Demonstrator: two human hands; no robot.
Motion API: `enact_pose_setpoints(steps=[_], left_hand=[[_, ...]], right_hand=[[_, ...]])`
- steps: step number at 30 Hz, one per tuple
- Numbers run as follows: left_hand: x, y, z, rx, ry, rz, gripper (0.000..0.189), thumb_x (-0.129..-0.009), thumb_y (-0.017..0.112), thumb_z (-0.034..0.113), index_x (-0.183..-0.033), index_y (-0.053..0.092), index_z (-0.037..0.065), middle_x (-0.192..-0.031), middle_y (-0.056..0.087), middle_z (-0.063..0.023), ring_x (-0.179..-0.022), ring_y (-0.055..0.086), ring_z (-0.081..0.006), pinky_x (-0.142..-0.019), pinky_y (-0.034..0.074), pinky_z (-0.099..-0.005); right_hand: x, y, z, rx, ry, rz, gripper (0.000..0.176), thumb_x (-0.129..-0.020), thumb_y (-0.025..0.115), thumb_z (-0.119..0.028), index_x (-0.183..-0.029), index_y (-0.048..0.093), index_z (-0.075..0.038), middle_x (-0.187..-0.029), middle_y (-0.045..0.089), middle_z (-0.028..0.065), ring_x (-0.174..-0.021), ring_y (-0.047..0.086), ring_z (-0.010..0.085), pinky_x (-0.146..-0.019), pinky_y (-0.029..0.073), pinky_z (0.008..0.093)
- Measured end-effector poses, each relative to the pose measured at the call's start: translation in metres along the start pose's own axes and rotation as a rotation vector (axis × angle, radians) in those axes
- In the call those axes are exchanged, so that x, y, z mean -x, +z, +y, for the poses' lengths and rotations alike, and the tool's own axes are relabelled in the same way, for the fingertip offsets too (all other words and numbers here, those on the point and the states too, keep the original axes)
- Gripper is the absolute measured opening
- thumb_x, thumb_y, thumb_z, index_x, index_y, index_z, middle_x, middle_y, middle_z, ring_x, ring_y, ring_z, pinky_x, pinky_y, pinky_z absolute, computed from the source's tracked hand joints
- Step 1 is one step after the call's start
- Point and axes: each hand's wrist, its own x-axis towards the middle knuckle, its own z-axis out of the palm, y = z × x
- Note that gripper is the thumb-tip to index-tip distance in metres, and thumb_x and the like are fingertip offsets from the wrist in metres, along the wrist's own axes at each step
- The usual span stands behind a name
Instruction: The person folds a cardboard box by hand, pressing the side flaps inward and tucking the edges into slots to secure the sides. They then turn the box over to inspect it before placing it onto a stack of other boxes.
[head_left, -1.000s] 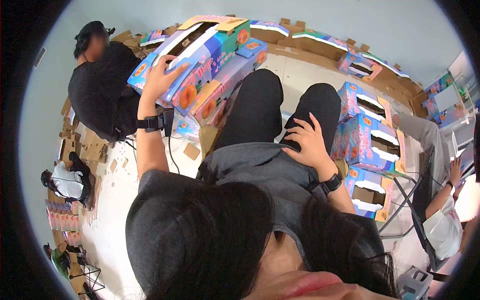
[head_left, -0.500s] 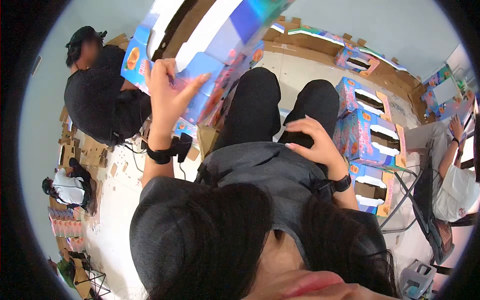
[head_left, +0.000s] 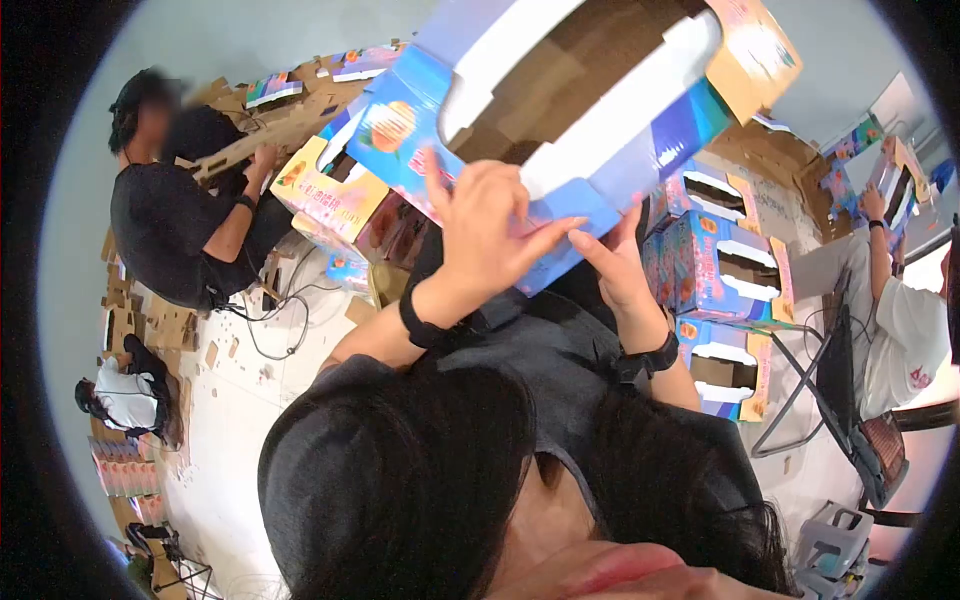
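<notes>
A blue printed cardboard box (head_left: 400, 85) with a peach picture and a long opening in its top is held tilted above my lap. My left hand (head_left: 487, 228) grips its near side, fingers bent over the edge of the opening and thumb along the blue panel. My right hand (head_left: 618, 275) pinches the same box by its lower near corner, its thumb close to the left thumb. The box's brown inside shows through the opening. Its underside is hidden.
Similar boxes (head_left: 715, 265) are stacked to my right, beside a folding chair (head_left: 825, 400). Another box (head_left: 340, 215) stands at my left. A person in black (head_left: 175, 220) handles cardboard there; a person in white (head_left: 905, 350) holds a box at right. Cables (head_left: 290, 340) lie on the floor.
The box has swung right and come lower into view. My right hand has risen from my lap and taken hold of it; my left hand has moved right with it.
</notes>
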Motion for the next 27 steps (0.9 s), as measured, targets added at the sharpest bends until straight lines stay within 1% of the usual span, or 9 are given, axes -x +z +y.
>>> enact_pose_setpoints(steps=[5, 8, 9, 12, 14, 17, 18, 21, 27], left_hand=[[0.025, 0.026, -0.014, 0.049, 0.083, -0.021, 0.03, -0.075, 0.076, 0.031, -0.079, 0.054, 0.011, -0.098, 0.062, -0.0064, -0.104, 0.058, -0.0257, -0.11, -0.003, -0.0615], [0.018, 0.024, -0.004, 0.078, 0.073, -0.077, 0.033, -0.076, 0.073, 0.033, -0.096, 0.059, 0.011, -0.109, 0.063, -0.0104, -0.115, 0.055, -0.0267, -0.111, -0.008, -0.0597], [0.017, 0.022, -0.005, 0.055, 0.123, -0.138, 0.05, -0.075, 0.073, 0.04, -0.112, 0.056, 0.011, -0.124, 0.057, -0.0146, -0.13, 0.043, -0.0296, -0.111, -0.011, -0.0564], [0.027, 0.029, -0.015, 0.045, 0.212, 0.189, 0.056, -0.074, 0.074, 0.044, -0.116, 0.053, 0.013, -0.138, 0.044, -0.0187, -0.138, 0.029, -0.0347, -0.112, -0.011, -0.0531], [0.029, 0.023, -0.029, -0.02, 0.258, 0.227, 0.067, -0.07, 0.077, 0.046, -0.121, 0.048, 0.014, -0.144, 0.031, -0.0253, -0.139, 0.02, -0.0414, -0.113, -0.007, -0.0519], [0.021, 0.003, -0.04, -0.124, 0.212, 0.263, 0.086, -0.069, 0.077, 0.041, -0.133, 0.03, 0.01, -0.145, 0.025, -0.0276, -0.136, 0.023, -0.0457, -0.109, 0.018, -0.0603], [0.014, 0.003, -0.048, -0.033, 0.213, 0.312, 0.09, -0.066, 0.081, 0.045, -0.133, 0.031, 0.012, -0.146, 0.025, -0.0274, -0.137, 0.021, -0.0446, -0.112, 0.012, -0.0569], [0.005, -0.013, -0.061, 0.064, 0.17, 0.219, 0.109, -0.063, 0.086, 0.037, -0.143, 0.016, 0.012, -0.147, 0.022, -0.0263, -0.137, 0.023, -0.0436, -0.11, 0.024, -0.0547], [0.018, -0.012, -0.087, 0.404, -0.163, -0.185, 0.126, -0.06, 0.088, 0.041, -0.148, 0.005, 0.007, -0.151, 0.017, -0.0246, -0.14, 0.022, -0.0366, -0.114, 0.02, -0.0481]], right_hand=[[0.01, -0.02, 0.012, 0.035, -0.001, 0.162, 0.082, -0.072, 0.078, -0.001, -0.137, 0.029, -0.007, -0.125, 0.048, 0.01, -0.116, 0.051, 0.0217, -0.1, 0.042, 0.0374], [0.011, -0.035, 0.017, 0.141, -0.108, 0.188, 0.092, -0.07, 0.079, 0.001, -0.139, 0.018, -0.008, -0.127, 0.044, 0.0122, -0.116, 0.051, 0.0236, -0.097, 0.045, 0.0388], [0.01, -0.037, 0.009, 0.117, -0.116, 0.191, 0.092, -0.068, 0.08, 0.002, -0.138, 0.02, -0.007, -0.127, 0.045, 0.0124, -0.114, 0.052, 0.0238, -0.096, 0.046, 0.0383], [0.008, -0.046, -0.011, 0.242, -0.194, 0.228, 0.095, -0.067, 0.081, 0.002, -0.139, 0.02, -0.007, -0.126, 0.046, 0.0127, -0.113, 0.053, 0.024, -0.096, 0.046, 0.038], [0.01, -0.055, -0.023, 0.288, -0.192, 0.24, 0.097, -0.064, 0.082, 0.003, -0.14, 0.021, -0.008, -0.127, 0.046, 0.0109, -0.115, 0.052, 0.0235, -0.097, 0.045, 0.0386], [0.015, -0.064, -0.04, 0.363, -0.186, 0.249, 0.102, -0.062, 0.082, 0.004, -0.142, 0.021, -0.01, -0.131, 0.044, 0.0095, -0.121, 0.048, 0.0237, -0.101, 0.042, 0.0399], [0.017, -0.067, -0.044, 0.343, -0.19, 0.227, 0.104, -0.061, 0.082, 0.004, -0.143, 0.02, -0.01, -0.132, 0.044, 0.0099, -0.122, 0.048, 0.0238, -0.102, 0.042, 0.04], [0.019, -0.073, -0.054, 0.333, -0.23, 0.151, 0.109, -0.06, 0.083, 0.004, -0.146, 0.018, -0.01, -0.136, 0.043, 0.0109, -0.126, 0.045, 0.0241, -0.104, 0.04, 0.04], [0.024, -0.1, -0.046, 0.338, -0.048, 0.078, 0.101, -0.06, 0.084, 0.003, -0.143, 0.027, -0.009, -0.131, 0.049, 0.0091, -0.121, 0.05, 0.0223, -0.102, 0.042, 0.039]])
